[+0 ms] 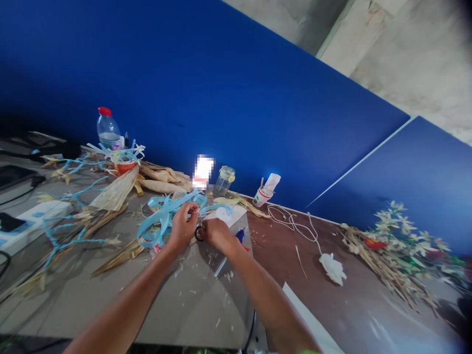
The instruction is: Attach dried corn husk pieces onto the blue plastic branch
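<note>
Close work in front, containers behind

At the back of the table, a clear bottle with a red cap stands upright with liquid in its lower part; just in front of it an orange-red pot holds pale flowers and light-blue strips; near the middle stands a see-through jar with a pale lid, its contents too blurred to tell; to the right a white paper cup with red and green markings, slightly tilted, holds a white paper and a thin stick.

Before these, the left hand has its fingertips drawn together, though I cannot tell what is between them; the right hand, just beside it, is curled on black-handled scissors, blades hidden; the blue ribbon lies in loose loops on the table, just left of the left hand.
</note>
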`<state>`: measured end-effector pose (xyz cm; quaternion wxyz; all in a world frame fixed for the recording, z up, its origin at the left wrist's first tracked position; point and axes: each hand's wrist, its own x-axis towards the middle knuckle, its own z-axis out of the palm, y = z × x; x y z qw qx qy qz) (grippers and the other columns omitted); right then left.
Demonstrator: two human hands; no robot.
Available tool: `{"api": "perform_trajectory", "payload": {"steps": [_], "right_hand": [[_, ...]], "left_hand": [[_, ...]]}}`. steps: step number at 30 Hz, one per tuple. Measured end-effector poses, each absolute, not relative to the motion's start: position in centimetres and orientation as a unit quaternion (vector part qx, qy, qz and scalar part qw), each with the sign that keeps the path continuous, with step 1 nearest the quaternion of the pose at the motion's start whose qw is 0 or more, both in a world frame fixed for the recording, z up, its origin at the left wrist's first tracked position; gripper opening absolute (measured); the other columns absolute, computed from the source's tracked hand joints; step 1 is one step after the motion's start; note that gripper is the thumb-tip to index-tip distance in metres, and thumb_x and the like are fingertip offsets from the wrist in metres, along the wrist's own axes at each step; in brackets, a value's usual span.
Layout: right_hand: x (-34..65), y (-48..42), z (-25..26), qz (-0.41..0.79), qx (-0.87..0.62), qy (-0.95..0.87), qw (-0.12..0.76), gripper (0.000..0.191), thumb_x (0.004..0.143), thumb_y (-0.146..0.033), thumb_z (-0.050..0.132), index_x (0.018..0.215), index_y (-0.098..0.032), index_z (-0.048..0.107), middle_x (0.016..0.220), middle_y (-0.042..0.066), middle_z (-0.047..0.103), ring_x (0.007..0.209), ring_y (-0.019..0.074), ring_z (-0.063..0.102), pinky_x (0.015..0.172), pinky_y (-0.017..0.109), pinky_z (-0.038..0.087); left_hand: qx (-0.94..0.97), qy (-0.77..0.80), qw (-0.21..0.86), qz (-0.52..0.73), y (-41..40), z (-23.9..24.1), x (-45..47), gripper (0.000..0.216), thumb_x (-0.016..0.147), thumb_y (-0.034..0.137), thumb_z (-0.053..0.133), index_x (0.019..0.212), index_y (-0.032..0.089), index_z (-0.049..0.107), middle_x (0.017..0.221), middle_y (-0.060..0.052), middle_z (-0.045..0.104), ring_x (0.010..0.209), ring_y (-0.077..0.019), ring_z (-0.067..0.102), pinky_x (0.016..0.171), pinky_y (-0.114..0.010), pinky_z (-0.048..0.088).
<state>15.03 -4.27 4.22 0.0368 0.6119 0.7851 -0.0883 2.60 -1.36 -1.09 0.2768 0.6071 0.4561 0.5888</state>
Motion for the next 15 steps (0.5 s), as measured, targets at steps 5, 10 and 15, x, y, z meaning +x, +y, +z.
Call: {"api": "perform_trajectory", "payload": {"steps": [5, 10, 15], "right_hand": [[15.1, -4.4, 5.5, -0.083, 0.572, 0.811, 0.094, 0.031, 0.084, -0.034, 0.051, 0.096, -0.012, 0.069, 0.098, 0.018, 0.071, 0.091, 0.0255, 0.067, 0.068, 0.027, 0.044], [16.4, -4.5, 6.4, -0.095, 0.556, 0.823, 0.068, 0.025, 0.083, -0.028, 0.051, 0.094, -0.016, 0.070, 0.094, 0.014, 0.072, 0.086, 0.0233, 0.066, 0.070, 0.027, 0.043], [18.8, -4.3, 6.2, -0.152, 0.597, 0.775, -0.142, 0.029, 0.087, -0.026, 0.043, 0.083, -0.020, 0.071, 0.081, 0.005, 0.071, 0.078, 0.0167, 0.063, 0.069, 0.024, 0.042]], "left_hand": [[0.603, 0.465, 0.332, 0.556, -1.6, -0.8, 2.9, 0.011, 0.079, 0.029, 0.051, 0.084, 0.019, 0.056, 0.070, 0.000, 0.060, 0.064, -0.0164, 0.059, 0.064, -0.029, 0.046], [0.595, 0.469, 0.349, 0.551, -1.8, -0.5, 3.0, 0.010, 0.077, 0.027, 0.052, 0.082, 0.019, 0.056, 0.068, 0.001, 0.060, 0.064, -0.0155, 0.058, 0.064, -0.028, 0.045], [0.584, 0.461, 0.369, 0.557, -1.8, -0.8, 3.2, 0.012, 0.076, 0.029, 0.053, 0.081, 0.019, 0.056, 0.067, 0.001, 0.060, 0.062, -0.0148, 0.059, 0.062, -0.027, 0.046]]}}
